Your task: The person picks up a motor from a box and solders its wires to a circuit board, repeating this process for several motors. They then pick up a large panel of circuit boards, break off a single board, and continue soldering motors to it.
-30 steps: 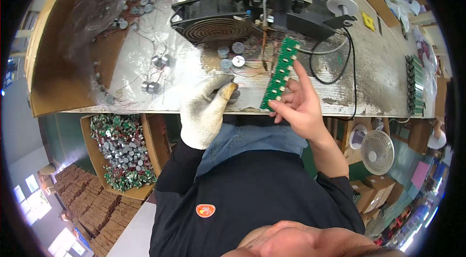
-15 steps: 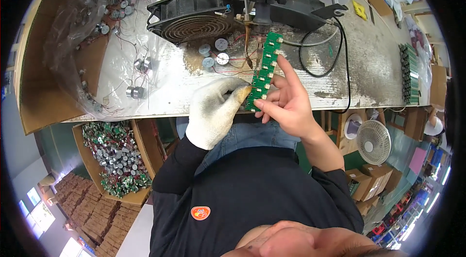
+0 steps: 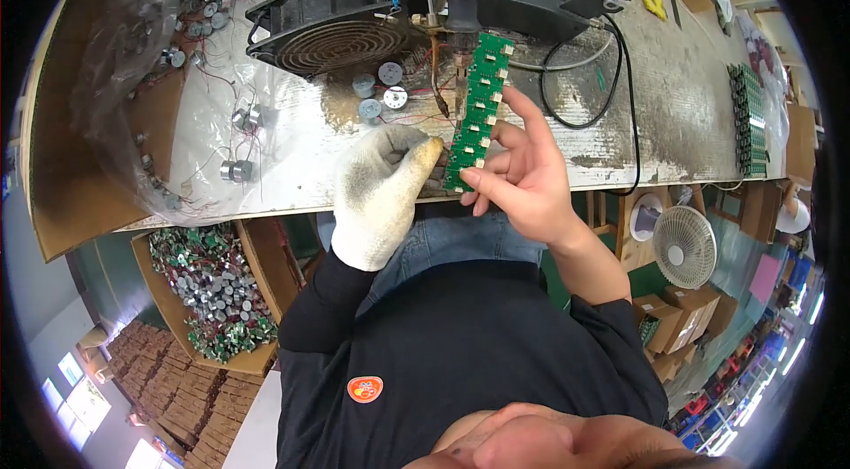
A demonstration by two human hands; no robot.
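Observation:
My right hand (image 3: 522, 177), bare, pinches a long green circuit board strip (image 3: 478, 111) and holds it upright over the bench edge, its top end just under the soldering iron tip (image 3: 459, 49). My left hand (image 3: 385, 190), in a dirty white glove, rests against the lower left side of the strip, fingers curled by its bottom end. Thin red wires and several small round motors (image 3: 379, 88) lie on the bench just left of the strip.
A black fan (image 3: 332, 26) sits behind the motors. A clear plastic bag (image 3: 168, 71) with more motors covers the left bench. A black cable (image 3: 620, 97) loops to the right. More green boards (image 3: 748, 115) lie far right. A cardboard box of parts (image 3: 208, 292) stands below.
The board strip and both hands have shifted slightly, bringing the strip's top end closer under the soldering iron. The grip on the strip is the same.

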